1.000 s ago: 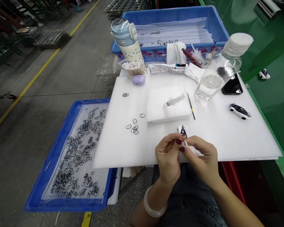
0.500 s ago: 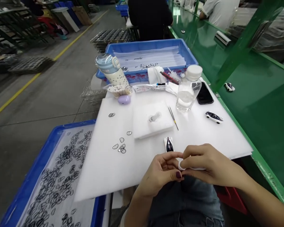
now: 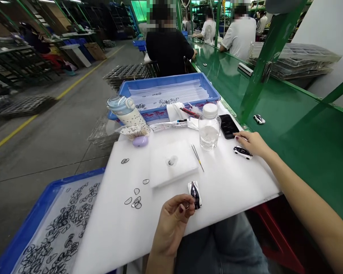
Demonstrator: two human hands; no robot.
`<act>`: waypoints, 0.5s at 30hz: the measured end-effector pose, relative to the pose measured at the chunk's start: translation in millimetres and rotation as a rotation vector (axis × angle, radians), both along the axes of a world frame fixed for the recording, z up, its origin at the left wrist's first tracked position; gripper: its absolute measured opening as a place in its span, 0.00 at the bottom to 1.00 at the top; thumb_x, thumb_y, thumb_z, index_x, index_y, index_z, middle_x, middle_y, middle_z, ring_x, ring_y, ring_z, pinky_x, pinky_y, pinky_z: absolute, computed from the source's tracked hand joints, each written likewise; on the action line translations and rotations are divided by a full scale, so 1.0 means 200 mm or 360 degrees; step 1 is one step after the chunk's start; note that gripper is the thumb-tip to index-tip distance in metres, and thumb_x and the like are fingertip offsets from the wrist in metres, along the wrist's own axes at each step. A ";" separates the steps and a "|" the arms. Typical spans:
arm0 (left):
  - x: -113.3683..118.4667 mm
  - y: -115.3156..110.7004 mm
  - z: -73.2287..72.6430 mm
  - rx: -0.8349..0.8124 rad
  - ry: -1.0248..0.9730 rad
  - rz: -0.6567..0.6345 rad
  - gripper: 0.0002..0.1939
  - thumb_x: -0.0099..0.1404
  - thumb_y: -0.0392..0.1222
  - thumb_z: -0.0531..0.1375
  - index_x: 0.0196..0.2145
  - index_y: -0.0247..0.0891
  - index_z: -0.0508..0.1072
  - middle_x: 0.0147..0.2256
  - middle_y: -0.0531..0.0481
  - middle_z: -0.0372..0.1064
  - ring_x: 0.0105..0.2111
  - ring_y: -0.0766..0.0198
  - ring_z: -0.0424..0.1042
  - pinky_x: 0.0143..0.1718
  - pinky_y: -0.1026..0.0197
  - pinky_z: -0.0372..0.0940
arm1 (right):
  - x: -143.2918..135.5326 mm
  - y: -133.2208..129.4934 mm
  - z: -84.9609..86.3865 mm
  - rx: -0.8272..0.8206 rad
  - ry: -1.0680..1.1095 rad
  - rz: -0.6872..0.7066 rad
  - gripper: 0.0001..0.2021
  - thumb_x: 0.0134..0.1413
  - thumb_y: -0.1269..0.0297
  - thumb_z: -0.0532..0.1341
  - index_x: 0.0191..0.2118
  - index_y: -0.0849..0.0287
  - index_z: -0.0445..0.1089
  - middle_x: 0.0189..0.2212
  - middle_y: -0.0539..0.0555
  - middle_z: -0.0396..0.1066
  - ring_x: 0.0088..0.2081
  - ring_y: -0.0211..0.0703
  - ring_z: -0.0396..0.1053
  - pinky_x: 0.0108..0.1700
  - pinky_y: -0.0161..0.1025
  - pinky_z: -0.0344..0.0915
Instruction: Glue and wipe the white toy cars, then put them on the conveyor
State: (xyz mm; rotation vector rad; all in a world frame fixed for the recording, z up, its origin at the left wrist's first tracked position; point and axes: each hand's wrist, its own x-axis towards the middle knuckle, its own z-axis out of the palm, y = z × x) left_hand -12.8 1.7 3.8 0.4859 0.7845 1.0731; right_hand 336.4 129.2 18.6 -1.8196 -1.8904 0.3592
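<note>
Left hand (image 3: 171, 223) curled, right hand (image 3: 255, 144) by phone (image 3: 227, 125)

We see one toy car (image 3: 194, 193) nearer us than the clear bottle (image 3: 209, 131), slightly left, at the left hand's bent fingers; whether they pinch anything, we cannot tell. Right of the bottle, the right hand, loosely stretched, lies beside a second toy car (image 3: 242, 152), its hold unclear to us.

Over on the table (image 3: 234, 186), a pad (image 3: 165, 174) lies with tweezers (image 3: 198, 158) just to its right and loose rings (image 3: 136, 203) to its left. A toy car (image 3: 194, 193) sits before the pad. Right of the tweezers stands a bottle (image 3: 209, 131), then a phone (image 3: 228, 126), a second car (image 3: 242, 152) before it. A bin (image 3: 165, 79) stands behind the flask (image 3: 129, 112); a tray (image 3: 31, 222) of more rings (image 3: 64, 219) lies left of the table, a bench (image 3: 291, 118) along its right.
</note>
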 end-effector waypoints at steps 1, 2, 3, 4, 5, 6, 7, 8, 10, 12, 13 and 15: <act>0.00 0.00 -0.01 -0.0009 -0.0026 0.0040 0.15 0.44 0.44 0.78 0.29 0.38 0.83 0.29 0.47 0.77 0.27 0.70 0.74 0.31 0.72 0.72 | -0.01 0.01 0.00 0.0001 0.0003 0.0000 0.16 0.60 0.57 0.55 0.39 0.59 0.77 0.42 0.57 0.80 0.22 0.37 0.61 0.27 0.37 0.55; 0.01 0.00 -0.02 -0.0011 -0.0045 0.0068 0.14 0.44 0.44 0.78 0.29 0.38 0.83 0.30 0.48 0.77 0.28 0.69 0.74 0.31 0.72 0.72 | -0.02 0.03 0.01 0.0005 0.0010 0.0002 0.15 0.60 0.57 0.55 0.39 0.59 0.77 0.43 0.57 0.79 0.23 0.37 0.61 0.28 0.37 0.56; 0.01 0.01 -0.02 -0.0009 -0.0058 0.0087 0.14 0.45 0.43 0.78 0.30 0.38 0.83 0.30 0.48 0.76 0.28 0.69 0.74 0.32 0.71 0.73 | -0.03 0.04 0.02 0.0013 0.0020 0.0005 0.15 0.60 0.57 0.55 0.39 0.58 0.77 0.44 0.57 0.79 0.24 0.38 0.62 0.29 0.37 0.56; 0.02 0.01 -0.03 -0.0005 -0.0063 0.0095 0.14 0.46 0.43 0.78 0.30 0.38 0.83 0.30 0.48 0.76 0.29 0.69 0.74 0.33 0.71 0.73 | -0.05 0.06 0.02 0.0025 0.0034 0.0008 0.15 0.61 0.57 0.55 0.39 0.58 0.77 0.45 0.57 0.79 0.25 0.38 0.63 0.30 0.37 0.56; 0.02 0.01 -0.03 -0.0003 -0.0062 0.0098 0.14 0.46 0.43 0.78 0.30 0.38 0.82 0.30 0.48 0.76 0.29 0.69 0.74 0.33 0.71 0.73 | -0.06 0.09 0.02 0.0039 0.0049 0.0006 0.15 0.61 0.57 0.55 0.41 0.58 0.77 0.45 0.56 0.79 0.25 0.38 0.63 0.31 0.37 0.57; 0.01 0.01 -0.04 -0.0003 -0.0059 0.0100 0.14 0.47 0.43 0.77 0.30 0.37 0.82 0.31 0.48 0.76 0.29 0.69 0.75 0.33 0.71 0.73 | -0.07 0.11 0.02 0.0054 0.0064 -0.0001 0.16 0.62 0.57 0.55 0.42 0.58 0.77 0.44 0.56 0.79 0.26 0.38 0.64 0.32 0.37 0.57; 0.01 0.01 -0.04 -0.0004 -0.0057 0.0102 0.14 0.47 0.43 0.77 0.31 0.37 0.82 0.31 0.47 0.76 0.29 0.69 0.75 0.33 0.71 0.73 | -0.09 0.14 0.02 0.0067 0.0076 -0.0014 0.15 0.62 0.58 0.55 0.43 0.58 0.77 0.42 0.56 0.79 0.26 0.39 0.65 0.32 0.37 0.57; 0.01 0.00 -0.04 -0.0004 -0.0057 0.0105 0.14 0.47 0.43 0.77 0.31 0.36 0.82 0.31 0.47 0.76 0.29 0.69 0.75 0.33 0.71 0.73 | -0.10 0.16 0.01 0.0078 0.0083 -0.0029 0.14 0.61 0.59 0.55 0.42 0.58 0.77 0.38 0.55 0.80 0.27 0.39 0.65 0.33 0.37 0.57; 0.00 0.00 -0.04 -0.0003 -0.0064 0.0112 0.15 0.46 0.42 0.77 0.31 0.36 0.82 0.31 0.47 0.76 0.29 0.69 0.75 0.34 0.71 0.73 | -0.11 0.18 0.01 0.0099 0.0096 -0.0059 0.12 0.59 0.61 0.57 0.40 0.59 0.77 0.31 0.54 0.79 0.27 0.40 0.66 0.32 0.37 0.56; 0.00 -0.01 -0.04 0.0003 -0.0083 0.0112 0.15 0.46 0.41 0.78 0.31 0.36 0.82 0.31 0.47 0.76 0.29 0.69 0.75 0.33 0.72 0.73 | -0.12 0.15 0.03 0.0144 0.0123 -0.0093 0.12 0.59 0.61 0.58 0.39 0.59 0.78 0.29 0.54 0.78 0.26 0.40 0.65 0.31 0.37 0.56; 0.00 -0.01 -0.04 0.0006 -0.0093 0.0108 0.14 0.46 0.41 0.78 0.31 0.36 0.82 0.31 0.47 0.76 0.29 0.69 0.75 0.33 0.72 0.73 | -0.12 0.12 0.05 0.0177 0.0135 -0.0113 0.13 0.60 0.60 0.57 0.41 0.59 0.77 0.30 0.54 0.78 0.26 0.40 0.65 0.30 0.37 0.56; 0.00 -0.01 -0.04 0.0008 -0.0111 0.0099 0.15 0.46 0.40 0.78 0.32 0.36 0.82 0.31 0.47 0.77 0.30 0.69 0.76 0.34 0.72 0.73 | -0.11 0.03 0.11 0.0289 0.0222 -0.0170 0.16 0.63 0.56 0.56 0.44 0.59 0.76 0.36 0.55 0.78 0.24 0.37 0.64 0.28 0.36 0.57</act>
